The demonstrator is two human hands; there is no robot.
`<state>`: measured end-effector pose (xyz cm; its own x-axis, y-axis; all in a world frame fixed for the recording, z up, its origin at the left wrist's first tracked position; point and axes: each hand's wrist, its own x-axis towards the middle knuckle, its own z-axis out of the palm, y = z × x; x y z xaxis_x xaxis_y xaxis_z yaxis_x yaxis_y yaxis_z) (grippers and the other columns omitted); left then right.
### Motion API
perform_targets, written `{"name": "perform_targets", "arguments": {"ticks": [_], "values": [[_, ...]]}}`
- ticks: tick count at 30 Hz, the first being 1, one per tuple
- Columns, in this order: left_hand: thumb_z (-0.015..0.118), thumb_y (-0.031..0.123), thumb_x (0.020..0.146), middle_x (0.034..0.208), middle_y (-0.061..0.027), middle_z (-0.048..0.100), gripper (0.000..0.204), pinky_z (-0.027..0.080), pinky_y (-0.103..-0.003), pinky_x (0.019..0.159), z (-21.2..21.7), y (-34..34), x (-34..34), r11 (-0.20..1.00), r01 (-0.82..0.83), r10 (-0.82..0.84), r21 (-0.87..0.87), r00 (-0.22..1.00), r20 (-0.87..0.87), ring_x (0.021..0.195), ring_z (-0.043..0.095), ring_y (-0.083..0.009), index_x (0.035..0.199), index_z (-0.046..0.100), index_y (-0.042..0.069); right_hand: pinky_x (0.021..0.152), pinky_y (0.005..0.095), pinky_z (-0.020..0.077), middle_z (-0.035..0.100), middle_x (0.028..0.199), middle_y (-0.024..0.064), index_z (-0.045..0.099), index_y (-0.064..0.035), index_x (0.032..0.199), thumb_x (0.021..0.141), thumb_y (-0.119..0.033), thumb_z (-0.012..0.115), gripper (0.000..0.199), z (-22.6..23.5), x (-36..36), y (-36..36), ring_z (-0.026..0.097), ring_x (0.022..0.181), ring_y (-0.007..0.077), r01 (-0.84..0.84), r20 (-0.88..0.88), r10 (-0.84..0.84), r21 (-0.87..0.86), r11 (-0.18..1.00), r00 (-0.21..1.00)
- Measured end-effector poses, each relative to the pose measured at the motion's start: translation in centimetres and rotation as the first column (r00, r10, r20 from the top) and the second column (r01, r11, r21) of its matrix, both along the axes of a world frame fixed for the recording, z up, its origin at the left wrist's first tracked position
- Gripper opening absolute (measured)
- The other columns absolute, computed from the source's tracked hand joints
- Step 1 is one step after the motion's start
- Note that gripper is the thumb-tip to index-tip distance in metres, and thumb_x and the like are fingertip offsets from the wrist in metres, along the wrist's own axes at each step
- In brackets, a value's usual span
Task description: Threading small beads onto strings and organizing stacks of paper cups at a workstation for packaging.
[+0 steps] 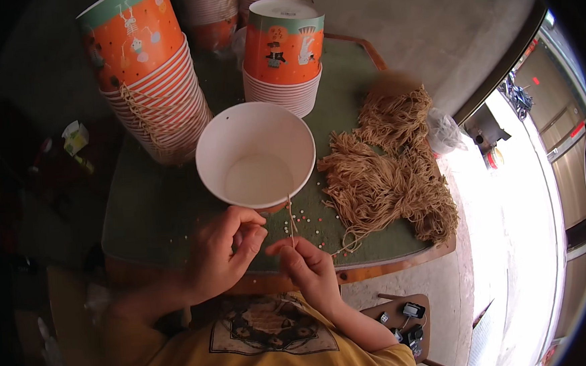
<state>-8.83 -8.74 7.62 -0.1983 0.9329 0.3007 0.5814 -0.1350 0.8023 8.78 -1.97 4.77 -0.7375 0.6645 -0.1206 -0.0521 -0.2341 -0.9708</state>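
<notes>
Your right grip (pixel 312 269) is pinching a cord (pixel 291 213) running from the white-lined bucket's (pixel 257 145) rim (pixel 251 204), mid-frame.
Your left grip (pixel 222 253) is curling, contents unclear; upper-left stacked buckets (pixel 133 45) are carrying cords (pixel 143 116), while this bucket's far hole (pixel 228 118) is seemingly lacking one.

Smooth paper bucket (pixel 255 141), rough cords (pixel 390 184)

Green tabletop (pixel 151 215), wood edge (pixel 382 266): tilted bucket stack (pixel 146 78) far left, shorter stack (pixel 284 76) far centre, open bucket (pixel 256 135) mid, tan cord bundles (pixel 390 187) right, tiny discs (pixel 317 232) near.
</notes>
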Motion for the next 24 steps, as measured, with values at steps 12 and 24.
{"name": "perform_targets", "arguments": {"ticks": [12,24], "values": [[0.056,0.026,0.097,0.090,-0.0018,0.062,0.023,0.044,-0.025,0.084,-2.0,2.0,1.3,0.934,0.317,-0.003,-0.163,0.464,0.886,0.087,0.056,-0.0088,0.096,0.063,0.003,0.056,0.0388,0.0481,0.061,0.069,0.0155,0.063,-0.0029,0.093,0.098,-0.018,0.053,0.019,-1.6,-0.7,-1.0,0.061,0.060,0.0315,-0.075,0.163,-0.018,0.548,0.833,0.986],[0.057,0.019,0.094,0.080,-0.0010,0.061,0.016,0.044,-0.027,0.075,-1.1,3.3,-0.4,0.990,-0.100,0.134,-0.102,0.394,0.909,0.077,0.057,-0.0108,0.092,0.062,0.004,0.050,0.0456,0.0445,0.057,0.064,0.0157,0.053,-0.0050,0.077,0.096,-0.020,0.054,0.024,-1.4,-2.8,-0.9,0.058,0.058,0.0369,-0.167,0.229,-0.023,0.773,0.612,0.973]]}}
